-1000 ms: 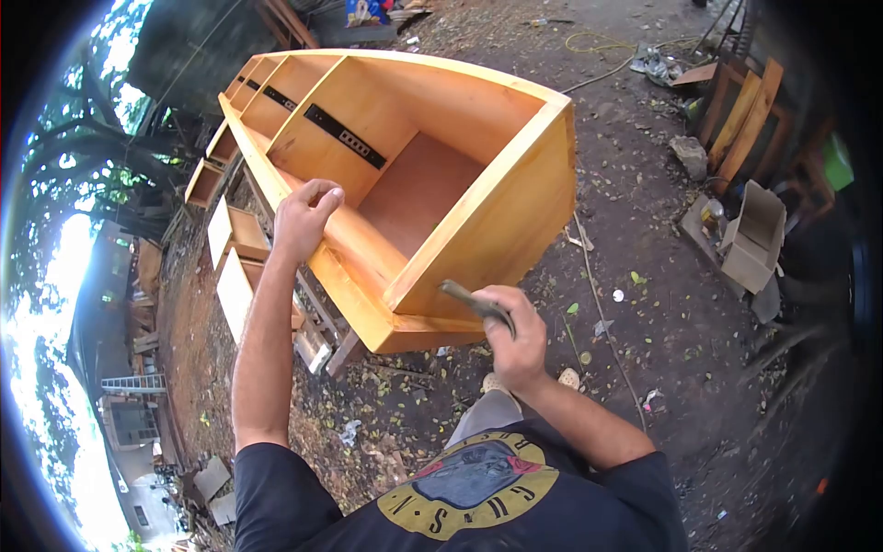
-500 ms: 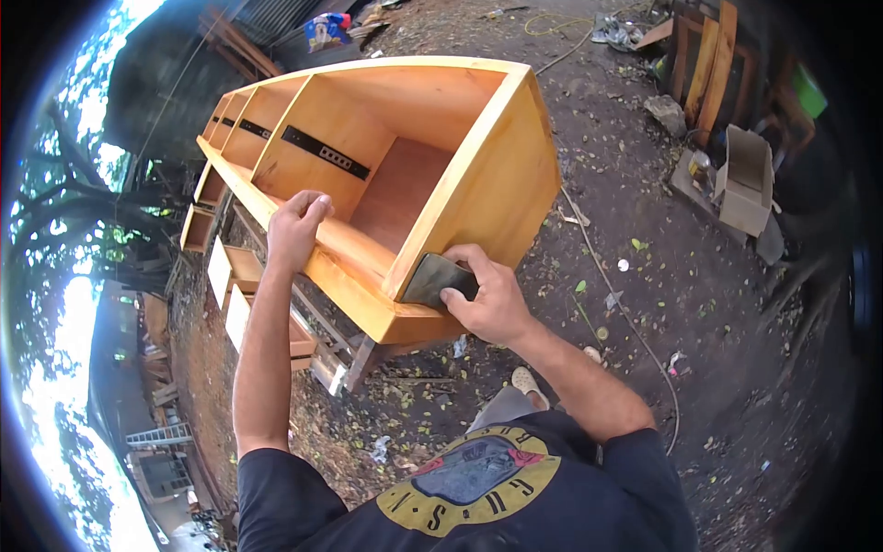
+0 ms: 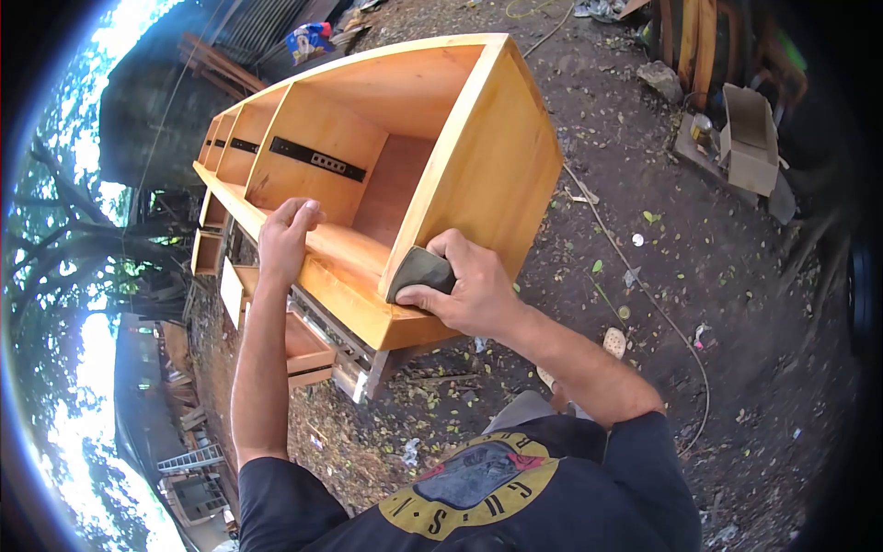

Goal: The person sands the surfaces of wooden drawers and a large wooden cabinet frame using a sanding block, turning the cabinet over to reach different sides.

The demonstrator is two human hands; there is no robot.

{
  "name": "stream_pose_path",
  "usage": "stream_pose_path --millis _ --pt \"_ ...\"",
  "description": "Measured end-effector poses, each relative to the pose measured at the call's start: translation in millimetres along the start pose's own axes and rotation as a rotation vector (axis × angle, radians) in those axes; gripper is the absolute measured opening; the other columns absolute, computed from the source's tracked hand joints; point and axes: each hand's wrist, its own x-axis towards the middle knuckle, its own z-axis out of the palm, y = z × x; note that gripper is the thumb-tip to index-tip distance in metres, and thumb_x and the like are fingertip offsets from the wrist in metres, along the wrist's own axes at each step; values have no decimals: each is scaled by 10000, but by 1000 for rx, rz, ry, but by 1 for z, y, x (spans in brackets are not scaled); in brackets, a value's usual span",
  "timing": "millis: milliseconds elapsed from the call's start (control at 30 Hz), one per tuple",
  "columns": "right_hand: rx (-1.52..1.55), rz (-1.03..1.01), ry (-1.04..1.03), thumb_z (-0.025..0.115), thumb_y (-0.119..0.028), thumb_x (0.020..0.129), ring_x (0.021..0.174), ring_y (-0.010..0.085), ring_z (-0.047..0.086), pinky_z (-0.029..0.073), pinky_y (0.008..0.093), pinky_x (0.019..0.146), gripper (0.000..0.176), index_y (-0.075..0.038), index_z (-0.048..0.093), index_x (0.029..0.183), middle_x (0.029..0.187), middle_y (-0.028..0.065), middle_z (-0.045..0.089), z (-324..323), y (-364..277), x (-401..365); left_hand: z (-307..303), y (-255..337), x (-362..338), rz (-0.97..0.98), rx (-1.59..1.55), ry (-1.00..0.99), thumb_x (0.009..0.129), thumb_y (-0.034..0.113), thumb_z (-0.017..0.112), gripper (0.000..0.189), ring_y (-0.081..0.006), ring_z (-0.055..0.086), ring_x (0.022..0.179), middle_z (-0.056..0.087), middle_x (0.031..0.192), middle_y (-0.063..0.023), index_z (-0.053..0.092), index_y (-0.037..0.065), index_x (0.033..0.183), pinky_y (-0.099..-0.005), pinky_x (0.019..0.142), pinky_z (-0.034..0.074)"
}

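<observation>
At the near corner of the one cabinet (image 3: 478, 175), my right hand (image 3: 478, 285) holds one dark pad (image 3: 425, 274), pinched between thumb and fingers, flat against the end panel (image 3: 501, 156) by its front edge. My left hand (image 3: 283, 241) is at the long front edge, its fingers curled and close together; whether they grip the wood I cannot tell. The cabinet lies open side up, with at least four bays and at least three black rails (image 3: 317, 158) inside. Four drawers (image 3: 308, 350) show beyond its front side. On the ground I see two shoes (image 3: 614, 343), one cord (image 3: 662, 322), and one box (image 3: 750, 143) with one tin (image 3: 702, 127) beside it. One ladder (image 3: 191, 458) is past my left arm.
</observation>
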Motion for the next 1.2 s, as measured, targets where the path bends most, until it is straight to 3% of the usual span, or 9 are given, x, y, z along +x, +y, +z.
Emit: stream_pose_path --millis 100,533,733,833,1000,1200 --pt "-41 -124 58 944 -382 811 764 355 723 571 443 692 519 -64 597 1031 836 144 700 5 4 4 1 -1 0 -19 -26 4 1041 358 658 405 -170 717 915 806 955 -110 771 -21 1131 -332 890 552" --pt "-153 -285 52 945 -422 783 616 328 649 494 428 581 489 -73 602 797 667 120 615 0 39 -6 3 3 -1 -15 -67 -33 1085 299 606 369 -190 707 956 786 988 -122 759 -30 1150 -343 928 540" --pt "-179 -75 -74 897 -479 797 691 359 676 524 458 667 510 -57 617 744 723 122 649 -19 95 -43 2 0 -1 -21 -88 -43 1083 287 608 355 -191 717 943 784 973 -116 762 -29 1135 -334 911 547" --pt "-262 52 -137 889 -509 796 743 380 694 541 474 693 523 -53 632 787 752 142 666 -31 136 -69 2 -4 -1 -36 -118 -40 1089 284 602 361 -187 713 950 780 984 -113 762 -36 1134 -334 915 541" --pt "-392 72 -192 845 -570 830 805 417 711 564 504 730 568 -39 648 876 796 162 693 -41 214 -114 -1 -5 -1 -42 -67 -38 1082 288 612 366 -195 706 948 782 991 -130 761 -41 1143 -343 917 529" --pt "-431 230 -328 800 -633 856 836 434 719 571 535 768 630 -22 662 920 844 190 714 -50 249 -130 -2 -6 -1 -66 -49 -31 1093 292 598 384 -210 714 968 785 1007 -143 751 -52 1173 -355 930 528"
